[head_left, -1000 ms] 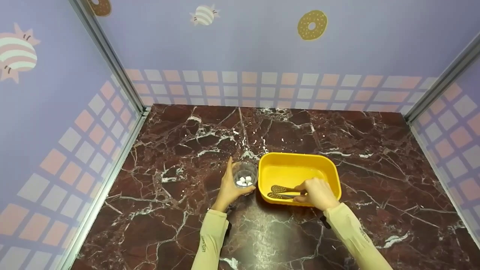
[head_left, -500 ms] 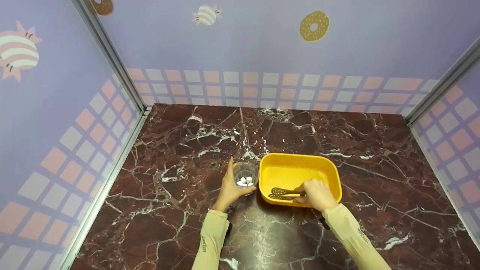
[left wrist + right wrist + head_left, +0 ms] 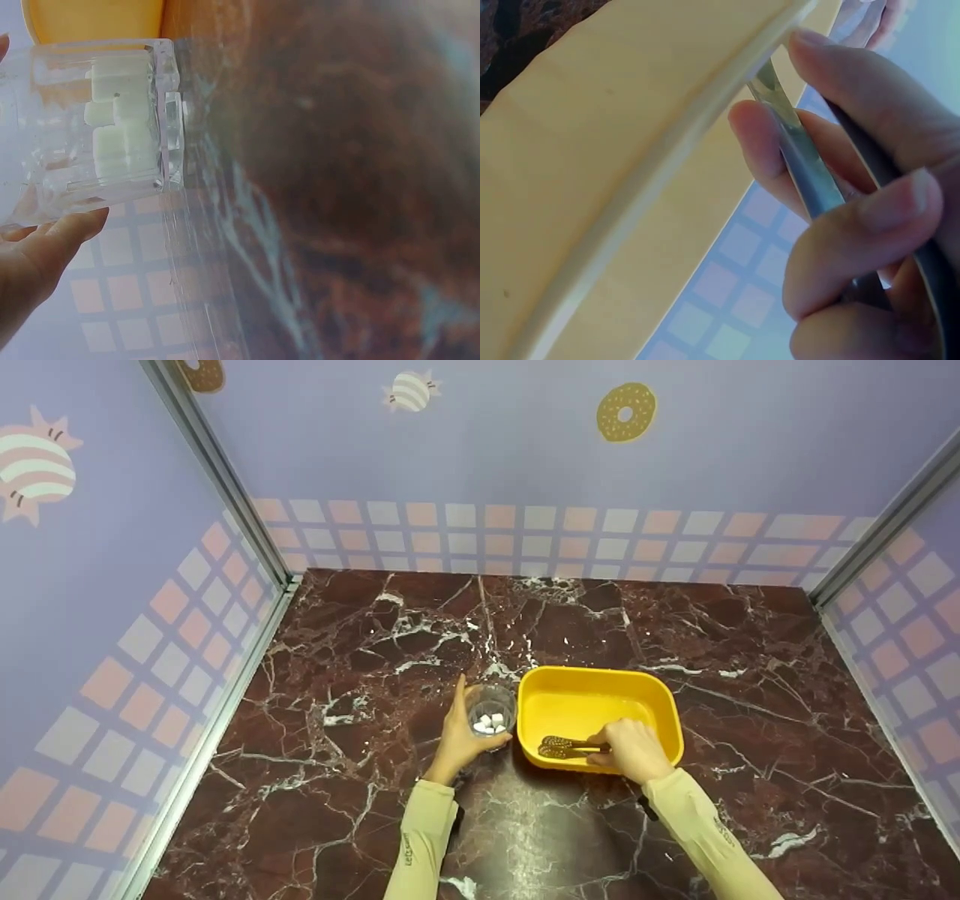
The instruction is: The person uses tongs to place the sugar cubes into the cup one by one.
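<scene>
My left hand (image 3: pixel 459 741) curves round a clear glass (image 3: pixel 487 696) on the tabletop, thumb on the near side and fingers on the far side. Several white cubes (image 3: pixel 489 724) lie at the glass's bottom; the left wrist view shows them stacked against its thick base (image 3: pixel 172 142). Right beside the glass is a yellow basin (image 3: pixel 600 670). Over its near side my right hand (image 3: pixel 636 748) grips metal tongs (image 3: pixel 559 745). Their perforated tips are low inside the basin and close together. In the right wrist view the fingers wrap the tongs' arms (image 3: pixel 802 154); the basin wall hides the tips.
The tabletop (image 3: pixel 337 810) is dark red marble with white veins. Small white specks (image 3: pixel 525 645) dot it behind the basin. Patterned lilac panels (image 3: pixel 487 450) wall in the back and both sides, with metal posts (image 3: pixel 255 532) at the corners.
The tips of the tongs have come closer together in the basin as my right hand squeezed them. My left hand and the glass stay in place.
</scene>
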Action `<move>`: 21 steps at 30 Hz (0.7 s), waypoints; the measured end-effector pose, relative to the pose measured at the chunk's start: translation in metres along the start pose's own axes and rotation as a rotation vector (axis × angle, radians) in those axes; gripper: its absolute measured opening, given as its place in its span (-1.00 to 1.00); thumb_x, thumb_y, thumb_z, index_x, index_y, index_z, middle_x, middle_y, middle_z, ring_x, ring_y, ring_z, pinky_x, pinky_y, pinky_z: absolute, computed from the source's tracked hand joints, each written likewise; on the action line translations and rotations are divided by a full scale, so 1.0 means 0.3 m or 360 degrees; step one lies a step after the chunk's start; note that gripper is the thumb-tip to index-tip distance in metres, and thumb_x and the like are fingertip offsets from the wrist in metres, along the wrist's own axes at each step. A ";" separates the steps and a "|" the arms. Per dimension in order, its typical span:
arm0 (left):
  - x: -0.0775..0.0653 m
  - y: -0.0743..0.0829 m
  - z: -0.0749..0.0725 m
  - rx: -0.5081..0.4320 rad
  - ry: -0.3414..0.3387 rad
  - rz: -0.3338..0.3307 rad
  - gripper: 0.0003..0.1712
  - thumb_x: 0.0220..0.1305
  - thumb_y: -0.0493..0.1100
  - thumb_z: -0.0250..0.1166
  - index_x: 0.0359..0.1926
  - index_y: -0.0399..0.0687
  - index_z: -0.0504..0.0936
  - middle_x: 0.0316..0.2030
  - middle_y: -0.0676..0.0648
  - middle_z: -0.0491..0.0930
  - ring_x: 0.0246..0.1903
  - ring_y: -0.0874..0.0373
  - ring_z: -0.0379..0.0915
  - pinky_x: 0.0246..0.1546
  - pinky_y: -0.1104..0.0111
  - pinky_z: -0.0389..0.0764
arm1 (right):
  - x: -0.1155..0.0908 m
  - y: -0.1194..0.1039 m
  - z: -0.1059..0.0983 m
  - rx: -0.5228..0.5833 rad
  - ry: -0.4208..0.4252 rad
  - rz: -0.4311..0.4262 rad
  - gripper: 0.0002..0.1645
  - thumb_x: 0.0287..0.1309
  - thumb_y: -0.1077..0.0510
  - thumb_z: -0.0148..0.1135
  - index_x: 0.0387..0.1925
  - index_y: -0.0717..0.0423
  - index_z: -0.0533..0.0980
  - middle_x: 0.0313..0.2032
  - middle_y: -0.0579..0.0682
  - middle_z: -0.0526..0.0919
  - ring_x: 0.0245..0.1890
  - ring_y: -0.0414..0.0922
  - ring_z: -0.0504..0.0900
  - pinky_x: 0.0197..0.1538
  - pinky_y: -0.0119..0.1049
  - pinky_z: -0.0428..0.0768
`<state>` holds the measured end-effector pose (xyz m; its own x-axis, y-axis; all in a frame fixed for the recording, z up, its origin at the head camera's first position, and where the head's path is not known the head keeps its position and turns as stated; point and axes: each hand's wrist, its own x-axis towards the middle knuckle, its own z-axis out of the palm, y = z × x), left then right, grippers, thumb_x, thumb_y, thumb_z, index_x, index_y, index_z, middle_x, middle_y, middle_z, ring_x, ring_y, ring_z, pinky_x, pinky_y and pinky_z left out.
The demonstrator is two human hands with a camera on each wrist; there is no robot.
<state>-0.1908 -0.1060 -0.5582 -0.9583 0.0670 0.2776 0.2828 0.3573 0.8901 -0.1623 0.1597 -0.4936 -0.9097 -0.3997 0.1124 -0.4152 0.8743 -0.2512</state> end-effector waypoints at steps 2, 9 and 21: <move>0.000 0.000 0.000 -0.0002 -0.0001 -0.0006 0.38 -0.46 -0.25 0.54 0.35 -0.26 -0.19 0.16 -0.23 0.31 0.18 -0.11 0.25 0.30 0.12 0.21 | -0.001 0.000 0.000 0.0007 -0.0007 0.0003 -0.86 -0.31 0.03 0.41 -0.55 -0.09 0.68 -0.58 -0.10 0.67 -0.61 -0.12 0.52 -0.65 -0.28 0.34; 0.000 -0.003 -0.001 -0.0007 -0.0003 0.0008 0.38 -0.46 -0.24 0.54 0.34 -0.27 -0.19 0.16 -0.23 0.30 0.18 -0.10 0.25 0.30 0.15 0.22 | -0.004 0.005 -0.011 0.0037 0.0007 -0.0021 -0.89 -0.30 0.04 0.41 -0.57 -0.09 0.67 -0.58 -0.11 0.68 -0.62 -0.17 0.50 -0.60 -0.26 0.41; 0.000 -0.001 0.000 0.0007 0.0016 0.0031 0.38 -0.47 -0.24 0.55 0.34 -0.27 -0.18 0.16 -0.26 0.31 0.17 -0.13 0.26 0.29 0.09 0.22 | -0.021 0.022 -0.040 0.0050 -0.0013 0.0057 -0.79 -0.26 0.01 0.40 -0.44 -0.08 0.68 -0.43 -0.07 0.71 -0.48 -0.10 0.59 -0.54 -0.15 0.52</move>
<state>-0.1910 -0.1061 -0.5586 -0.9522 0.0645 0.2987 0.3014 0.3599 0.8830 -0.1594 0.1712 -0.4843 -0.9238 -0.3707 0.0952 -0.3821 0.8790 -0.2852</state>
